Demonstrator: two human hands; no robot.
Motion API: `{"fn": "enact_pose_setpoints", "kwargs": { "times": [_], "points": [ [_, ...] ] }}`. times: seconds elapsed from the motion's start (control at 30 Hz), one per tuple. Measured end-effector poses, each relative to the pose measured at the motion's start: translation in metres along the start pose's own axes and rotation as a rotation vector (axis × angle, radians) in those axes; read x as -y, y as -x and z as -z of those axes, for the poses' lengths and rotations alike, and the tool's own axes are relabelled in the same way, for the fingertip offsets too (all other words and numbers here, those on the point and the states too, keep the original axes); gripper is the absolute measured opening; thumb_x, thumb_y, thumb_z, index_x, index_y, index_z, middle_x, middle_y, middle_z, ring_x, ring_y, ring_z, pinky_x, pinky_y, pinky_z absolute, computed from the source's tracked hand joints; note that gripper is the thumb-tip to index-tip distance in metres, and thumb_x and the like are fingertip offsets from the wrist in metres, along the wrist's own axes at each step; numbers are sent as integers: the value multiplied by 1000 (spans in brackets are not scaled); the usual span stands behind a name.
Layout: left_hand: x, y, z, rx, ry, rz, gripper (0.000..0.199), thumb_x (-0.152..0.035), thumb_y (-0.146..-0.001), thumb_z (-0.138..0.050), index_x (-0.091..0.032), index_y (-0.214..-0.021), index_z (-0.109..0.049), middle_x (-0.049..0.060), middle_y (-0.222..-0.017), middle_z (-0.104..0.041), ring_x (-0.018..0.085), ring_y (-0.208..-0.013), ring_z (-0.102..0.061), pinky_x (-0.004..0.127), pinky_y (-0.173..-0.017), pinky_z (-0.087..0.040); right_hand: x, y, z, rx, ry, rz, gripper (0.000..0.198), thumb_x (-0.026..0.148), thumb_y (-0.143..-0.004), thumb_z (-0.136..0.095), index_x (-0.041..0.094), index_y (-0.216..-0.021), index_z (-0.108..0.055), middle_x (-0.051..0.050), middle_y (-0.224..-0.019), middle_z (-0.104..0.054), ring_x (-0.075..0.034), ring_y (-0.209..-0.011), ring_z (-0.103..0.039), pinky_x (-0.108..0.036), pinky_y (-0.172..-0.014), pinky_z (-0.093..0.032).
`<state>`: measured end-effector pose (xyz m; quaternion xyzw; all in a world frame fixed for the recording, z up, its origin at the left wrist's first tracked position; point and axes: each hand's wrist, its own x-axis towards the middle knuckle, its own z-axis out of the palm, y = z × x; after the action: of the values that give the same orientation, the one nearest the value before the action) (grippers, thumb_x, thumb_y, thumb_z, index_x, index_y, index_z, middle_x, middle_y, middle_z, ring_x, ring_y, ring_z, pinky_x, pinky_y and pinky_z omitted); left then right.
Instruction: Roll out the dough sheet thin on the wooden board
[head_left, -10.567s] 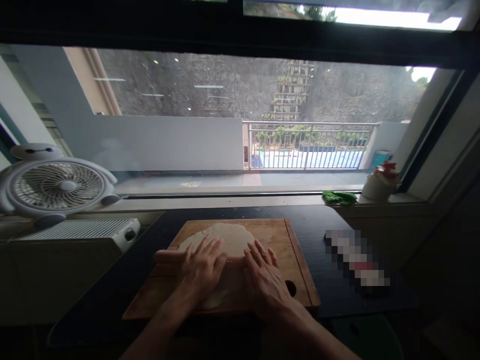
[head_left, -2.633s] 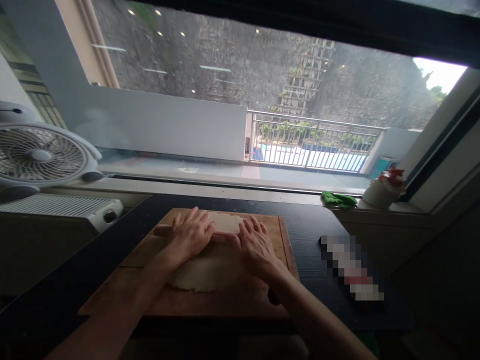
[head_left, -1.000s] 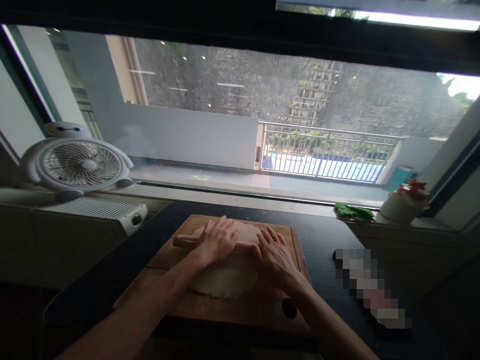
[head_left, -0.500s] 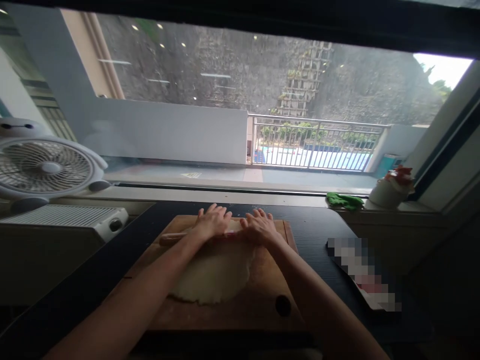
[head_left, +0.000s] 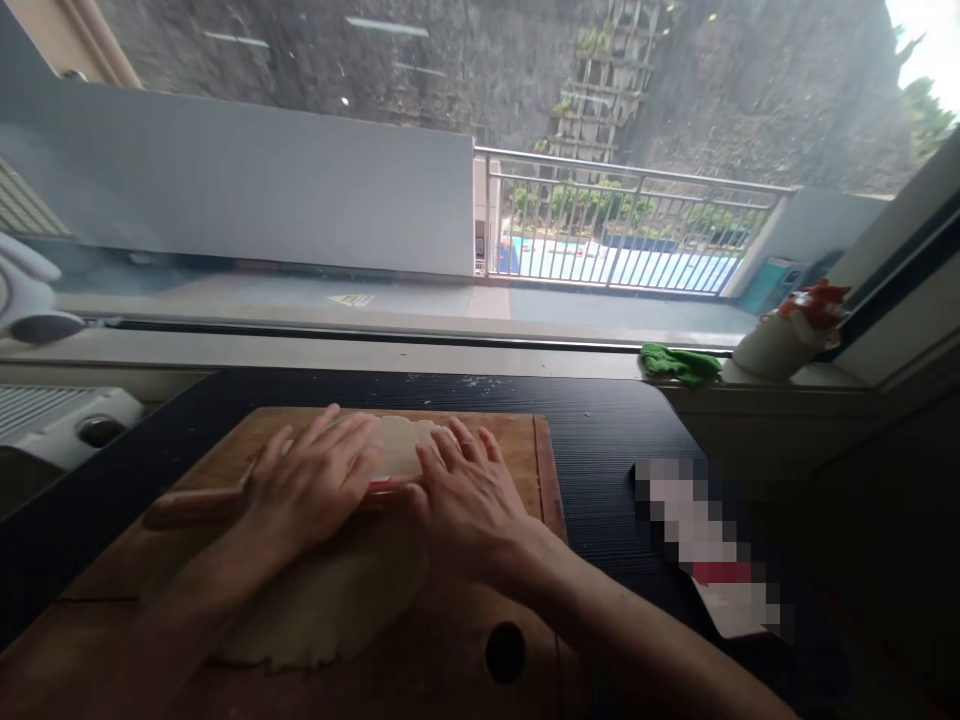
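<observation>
Dough point(head_left: 337, 600) lies thin beneath the left hand point(head_left: 315, 478) and right hand point(head_left: 474, 492), both spread palm-down over the rolling pin point(head_left: 191, 508), apparently mid-rolling and calling for an even push next, on a wooden board point(head_left: 225, 447), with a pixelated item point(head_left: 709, 545) to its right, seemingly out of the way, and green cloth point(head_left: 679, 364) beyond.

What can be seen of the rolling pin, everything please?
The rolling pin is a brown cylinder, apparently wooden, lying crosswise over the dough and cutting board. The left hand and right hand lie across it. Its left end sticks out; a small red-and-white mark shows between the hands. Its right end is hidden.
</observation>
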<state>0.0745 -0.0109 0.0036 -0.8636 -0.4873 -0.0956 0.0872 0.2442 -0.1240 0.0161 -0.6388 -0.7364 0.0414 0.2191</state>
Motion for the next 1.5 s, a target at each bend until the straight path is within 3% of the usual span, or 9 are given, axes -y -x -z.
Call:
{"fn": "enact_pose_setpoints", "kwargs": {
  "times": [0.13, 0.23, 0.5, 0.57, 0.8, 1.07, 1.33, 1.4, 1.5],
  "points": [
    [8, -70, -14, 137, 18, 60, 55, -44, -88, -25, -16, -129, -48, 6, -137, -46, 27, -131, -32, 48, -104, -29, -28, -58, -5, -10, 2, -140, 46, 47, -93, -23, 18, -117, -50, -11, -136, -41, -26, -133, -23, -51, -106, -16],
    [13, -95, -24, 107, -34, 69, 54, -42, -87, -25, -15, -125, -51, 9, -132, -51, 26, -128, -38, 44, -104, -30, -40, -78, -6, 9, -28, -189, 46, 48, -92, -25, 18, -116, -50, -11, -137, -39, -27, -133, -22, -52, -105, -18],
    [17, -28, -13, 57, -4, -99, 50, -38, -89, -22, -20, -126, -50, -1, -133, -50, 22, -128, -37, 38, -105, -27, -19, -27, -9, -33, -47, -45, 53, 45, -94, -19, 11, -129, -41, -12, -142, -35, -26, -136, -16, -46, -109, -11],
    [16, -34, -12, 45, -17, -85, 51, -39, -89, -23, -19, -126, -50, 0, -133, -50, 24, -128, -36, 39, -105, -27, -21, -32, -10, -39, -40, -67, 52, 45, -93, -20, 13, -127, -44, -12, -141, -36, -26, -135, -17, -47, -109, -12],
    [17, -103, -29, 11, -63, -28, 52, -38, -87, -25, -14, -123, -52, 8, -129, -53, 26, -124, -39, 39, -105, -27, -49, -92, -7, 44, -54, -228, 49, 48, -90, -26, 15, -118, -49, -14, -140, -34, -30, -133, -20, -57, -104, -15],
    [11, -37, -15, 4, 39, -105, 52, -38, -89, -21, -20, -128, -49, 2, -133, -50, 23, -128, -35, 40, -104, -26, -24, -39, -7, 10, 9, -85, 51, 48, -93, -20, 17, -123, -46, -10, -138, -38, -26, -134, -18, -50, -108, -12],
    [3, -91, -10, -19, 28, 32, 45, -36, -84, -36, -15, -119, -54, 11, -120, -58, 26, -118, -45, 41, -96, -34, -40, -94, -3, 110, 76, -295, 47, 46, -92, -24, 20, -122, -48, -10, -141, -34, -28, -134, -20, -54, -103, -18],
    [0, -78, -5, -37, 51, 26, 44, -35, -85, -35, -16, -119, -53, 11, -120, -58, 26, -117, -45, 42, -95, -35, -33, -81, -3, 83, 97, -262, 47, 45, -93, -24, 19, -123, -48, -11, -142, -34, -28, -135, -18, -52, -104, -17],
    [-7, -31, 4, -53, 101, -24, 45, -36, -88, -31, -17, -124, -50, 8, -128, -54, 26, -124, -40, 45, -100, -30, -12, -33, -7, 33, 169, -151, 51, 44, -94, -20, 16, -126, -47, -11, -141, -36, -26, -136, -16, -47, -107, -16]
  ]
}}
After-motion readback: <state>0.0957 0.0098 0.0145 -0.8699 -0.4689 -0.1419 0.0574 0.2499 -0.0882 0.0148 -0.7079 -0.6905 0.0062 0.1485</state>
